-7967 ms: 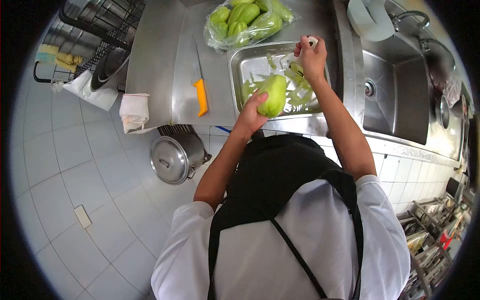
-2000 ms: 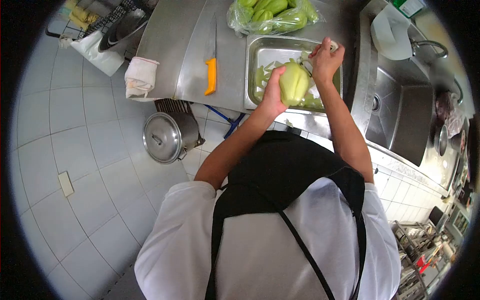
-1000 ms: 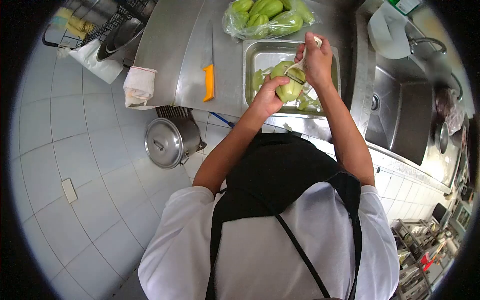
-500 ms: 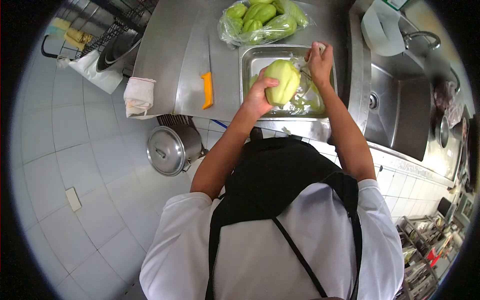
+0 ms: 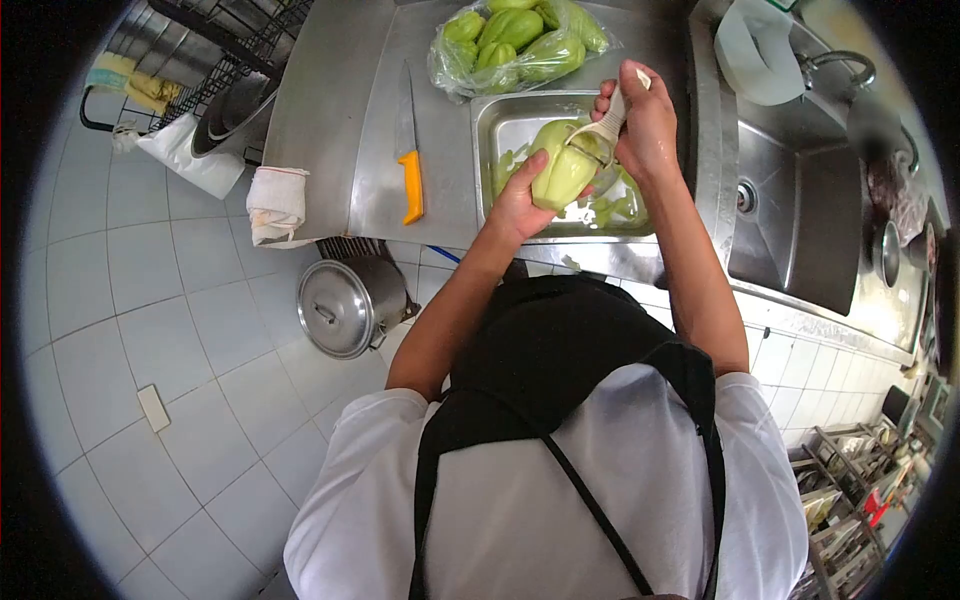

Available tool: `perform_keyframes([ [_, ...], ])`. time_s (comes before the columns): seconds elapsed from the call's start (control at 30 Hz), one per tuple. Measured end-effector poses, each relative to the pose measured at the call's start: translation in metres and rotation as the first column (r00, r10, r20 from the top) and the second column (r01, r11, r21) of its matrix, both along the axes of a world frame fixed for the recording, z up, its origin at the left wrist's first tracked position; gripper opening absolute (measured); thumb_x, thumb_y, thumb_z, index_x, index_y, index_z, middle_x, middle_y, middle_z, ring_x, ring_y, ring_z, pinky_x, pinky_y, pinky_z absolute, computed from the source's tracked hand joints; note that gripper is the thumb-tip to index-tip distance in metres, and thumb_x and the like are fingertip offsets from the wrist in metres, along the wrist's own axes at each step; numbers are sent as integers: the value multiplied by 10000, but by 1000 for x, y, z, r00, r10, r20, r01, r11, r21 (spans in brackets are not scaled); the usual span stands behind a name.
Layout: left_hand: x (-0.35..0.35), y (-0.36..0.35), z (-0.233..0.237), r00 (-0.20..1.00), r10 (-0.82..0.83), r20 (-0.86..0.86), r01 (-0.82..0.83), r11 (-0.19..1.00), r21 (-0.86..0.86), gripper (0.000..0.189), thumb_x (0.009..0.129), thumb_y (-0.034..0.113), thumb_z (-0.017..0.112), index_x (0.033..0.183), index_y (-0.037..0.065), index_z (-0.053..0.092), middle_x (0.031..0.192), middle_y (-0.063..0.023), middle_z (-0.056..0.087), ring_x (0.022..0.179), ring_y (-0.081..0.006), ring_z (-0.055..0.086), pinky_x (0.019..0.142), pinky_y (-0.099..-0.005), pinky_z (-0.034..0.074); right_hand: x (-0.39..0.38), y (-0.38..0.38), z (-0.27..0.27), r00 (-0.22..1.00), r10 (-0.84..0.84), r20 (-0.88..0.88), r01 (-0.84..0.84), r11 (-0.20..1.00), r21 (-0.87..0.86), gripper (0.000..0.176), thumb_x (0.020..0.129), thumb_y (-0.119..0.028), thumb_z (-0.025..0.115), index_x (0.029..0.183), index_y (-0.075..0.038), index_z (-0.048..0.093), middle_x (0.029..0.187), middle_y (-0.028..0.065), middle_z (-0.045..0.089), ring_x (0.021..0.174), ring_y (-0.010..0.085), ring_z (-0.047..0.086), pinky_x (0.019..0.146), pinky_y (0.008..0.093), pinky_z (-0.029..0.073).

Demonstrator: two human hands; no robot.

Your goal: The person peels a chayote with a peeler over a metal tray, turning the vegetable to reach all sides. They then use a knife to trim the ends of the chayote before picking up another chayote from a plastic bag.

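Observation:
My left hand [image 5: 521,203] is wrapped round a pale green chayote [image 5: 562,178], its skin looking mostly peeled. In my right hand [image 5: 645,115] is a cream-coloured peeler [image 5: 613,119], whose head lies against the upper right side of the chayote. Both hands are over a shallow steel tray [image 5: 484,130], where green peelings [image 5: 612,212] lie on the bottom. Just behind the tray, a clear plastic bag holds several unpeeled green chayotes [image 5: 512,30].
A knife with a yellow handle [image 5: 411,188] lies on the steel counter [image 5: 335,130] at left. A folded cloth [image 5: 277,203] hangs at the counter's corner. To the right is a sink [image 5: 790,200] with a tap [image 5: 848,62]. A lidded pot [image 5: 338,308] stands below the counter.
The peeler has come in from the chayote's right side onto its upper face, with my right hand turned and more of the tool showing. The chayote is tilted slightly differently in my left hand.

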State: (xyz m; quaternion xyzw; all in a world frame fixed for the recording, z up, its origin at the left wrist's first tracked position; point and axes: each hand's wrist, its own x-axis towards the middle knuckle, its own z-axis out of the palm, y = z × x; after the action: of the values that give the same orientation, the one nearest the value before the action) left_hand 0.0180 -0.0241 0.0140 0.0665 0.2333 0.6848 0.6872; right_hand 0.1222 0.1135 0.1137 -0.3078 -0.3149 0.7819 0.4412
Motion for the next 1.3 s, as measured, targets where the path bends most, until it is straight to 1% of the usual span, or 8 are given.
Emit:
perform_keyframes([
  [0.13, -1, 2, 5, 993, -76, 87, 68, 994, 84, 584, 912, 264, 643, 1404, 32, 433, 1339, -157, 562, 1229, -325, 556, 1041, -601, 422, -2, -3, -7, 999, -35, -16, 35, 999, 15, 279, 1003, -185, 563, 1178, -31, 411, 793, 103, 573, 607, 182, 555, 533, 336, 503],
  [0.23, 1, -1, 11, 989, -101, 109, 100, 995, 17, 567, 912, 268, 646, 1384, 23, 450, 1323, -154, 573, 1203, -318, 573, 1027, -574, 443, -2, -6, -10, 999, -47, -9, 47, 998, 47, 277, 1001, -188, 569, 1170, -30, 416, 775, 101, 570, 588, 180, 549, 520, 334, 498],
  [0.5, -4, -2, -6, 993, -80, -91, 78, 997, -19, 629, 846, 257, 682, 1377, 14, 448, 1276, -163, 592, 1148, -314, 604, 949, -514, 513, -7, -8, -24, 996, -88, -9, 89, 988, 124, 281, 993, -191, 589, 1148, -24, 424, 728, 101, 564, 548, 180, 535, 479, 335, 485],
  [0.73, -20, -10, -14, 980, -100, -171, 106, 994, 25, 686, 803, 257, 695, 1382, 1, 431, 1254, -183, 596, 1135, -319, 614, 917, -478, 535, -21, -4, -39, 992, -123, 15, 122, 992, 23, 254, 984, -178, 599, 1099, -16, 440, 715, 105, 567, 522, 184, 542, 453, 342, 479],
  [0.83, -22, -24, -17, 955, -172, -242, 198, 976, 89, 669, 764, 193, 709, 1358, 15, 457, 1225, -157, 598, 1044, -287, 647, 849, -473, 582, -32, 27, -78, 934, -288, 213, 228, 936, 269, 249, 983, -178, 592, 1090, -14, 440, 709, 103, 565, 512, 179, 541, 442, 342, 472],
  [1.0, -13, -21, -4, 989, -107, -97, 114, 991, 70, 713, 760, 201, 713, 1394, 30, 435, 1269, -158, 584, 1121, -332, 622, 923, -500, 549, -24, 35, -110, 876, -270, 400, 155, 942, 297, 270, 986, -173, 578, 1133, -4, 428, 736, 85, 577, 541, 166, 555, 480, 335, 491],
  [1.1, -19, -24, -4, 990, -105, -92, 111, 992, 60, 703, 776, 215, 714, 1397, 39, 436, 1291, -149, 576, 1144, -326, 607, 975, -513, 516, -19, 40, -113, 915, -212, 344, 90, 937, 338, 272, 991, -162, 568, 1155, -3, 421, 773, 86, 586, 596, 160, 579, 530, 323, 507],
  [1.3, -17, -19, -10, 990, -90, -108, 94, 995, 38, 657, 835, 225, 679, 1405, 26, 420, 1324, -146, 558, 1184, -319, 580, 1018, -519, 481, 1, 16, -41, 988, -114, 106, 98, 984, 148, 248, 1006, -179, 552, 1159, -26, 430, 834, 119, 610, 631, 199, 600, 573, 344, 522],
])
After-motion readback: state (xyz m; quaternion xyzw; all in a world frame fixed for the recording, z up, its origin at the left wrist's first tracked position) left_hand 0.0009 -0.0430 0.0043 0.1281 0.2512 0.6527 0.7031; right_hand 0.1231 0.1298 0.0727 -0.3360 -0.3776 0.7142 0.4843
